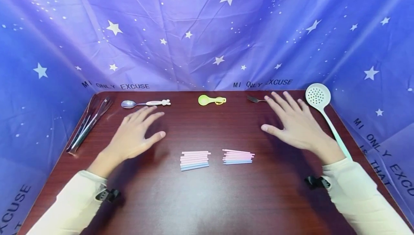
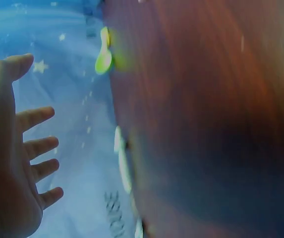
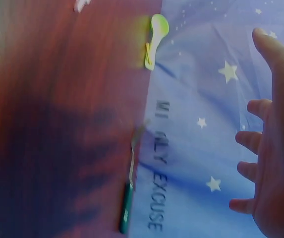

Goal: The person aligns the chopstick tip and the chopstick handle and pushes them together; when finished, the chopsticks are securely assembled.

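Note:
My left hand (image 1: 134, 134) hovers over the left of the table with its fingers spread, holding nothing. Just beyond its fingertips lies a metal spoon (image 1: 129, 104) with a white bunny-topped handle. On the other side my right hand (image 1: 294, 123) is also raised, fingers apart and nothing in it. It partly hides a fork (image 1: 254, 99), whose dark green handle (image 3: 126, 208) shows in the right wrist view. Two rows of short pink and blue sticks, a left one (image 1: 194, 160) and a right one (image 1: 238, 157), lie between the hands.
A yellow-green measuring spoon (image 1: 204, 100) lies at the back middle. A pale slotted skimmer (image 1: 318, 95) lies along the right edge, partly behind the right wrist. Clear packaging with utensils (image 1: 88, 125) lies at the left edge. Starry cloth (image 1: 207, 55) surrounds the brown table (image 1: 207, 199).

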Available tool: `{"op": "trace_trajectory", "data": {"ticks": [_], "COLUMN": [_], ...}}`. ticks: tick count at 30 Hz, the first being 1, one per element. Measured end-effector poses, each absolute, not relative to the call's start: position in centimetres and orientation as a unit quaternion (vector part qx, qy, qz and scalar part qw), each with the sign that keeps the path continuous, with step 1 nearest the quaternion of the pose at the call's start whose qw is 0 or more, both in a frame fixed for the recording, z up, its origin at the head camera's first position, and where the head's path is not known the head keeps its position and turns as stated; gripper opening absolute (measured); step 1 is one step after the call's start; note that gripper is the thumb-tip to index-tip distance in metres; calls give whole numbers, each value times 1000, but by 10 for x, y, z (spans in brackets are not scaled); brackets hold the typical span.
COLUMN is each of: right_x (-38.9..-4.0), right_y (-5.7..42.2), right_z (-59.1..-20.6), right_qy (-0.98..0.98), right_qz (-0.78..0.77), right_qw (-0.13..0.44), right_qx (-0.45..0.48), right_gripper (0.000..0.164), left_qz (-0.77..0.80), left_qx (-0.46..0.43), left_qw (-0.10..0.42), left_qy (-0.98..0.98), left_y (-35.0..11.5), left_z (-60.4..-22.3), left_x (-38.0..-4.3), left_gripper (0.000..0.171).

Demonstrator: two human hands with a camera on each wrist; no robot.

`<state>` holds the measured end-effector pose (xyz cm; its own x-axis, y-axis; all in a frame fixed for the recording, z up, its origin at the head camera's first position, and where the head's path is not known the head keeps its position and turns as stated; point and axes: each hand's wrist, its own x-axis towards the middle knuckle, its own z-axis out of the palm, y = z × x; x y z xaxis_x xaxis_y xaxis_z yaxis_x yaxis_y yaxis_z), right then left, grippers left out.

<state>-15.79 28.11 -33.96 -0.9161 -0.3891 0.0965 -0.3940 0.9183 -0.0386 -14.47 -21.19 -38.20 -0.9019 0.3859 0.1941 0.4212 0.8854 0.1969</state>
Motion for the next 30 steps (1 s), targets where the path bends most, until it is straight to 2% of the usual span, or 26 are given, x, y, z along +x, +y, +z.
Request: {"op": "trace_trajectory", "data": {"ticks": [14, 24, 30], "right_x": [-137, -129, -126], "right_y": [246, 228, 223], "right_z": [-389, -415, -430], "right_qy": [-960, -942, -928], "right_qz": [136, 215, 258], "right_qw": [30, -4, -13], "right_qx": [244, 257, 269], "right_gripper": [76, 56, 46], "left_qz": [-249, -321, -352], "left_qx": [-226, -238, -230], "left_qw": [71, 28, 29], "left_qy": [-939, -916, -907], "left_y": [-163, -146, -139], "left_z": [-428, -442, -453], "left_x": [-119, -112, -112], "left_gripper": [57, 46, 42]}}
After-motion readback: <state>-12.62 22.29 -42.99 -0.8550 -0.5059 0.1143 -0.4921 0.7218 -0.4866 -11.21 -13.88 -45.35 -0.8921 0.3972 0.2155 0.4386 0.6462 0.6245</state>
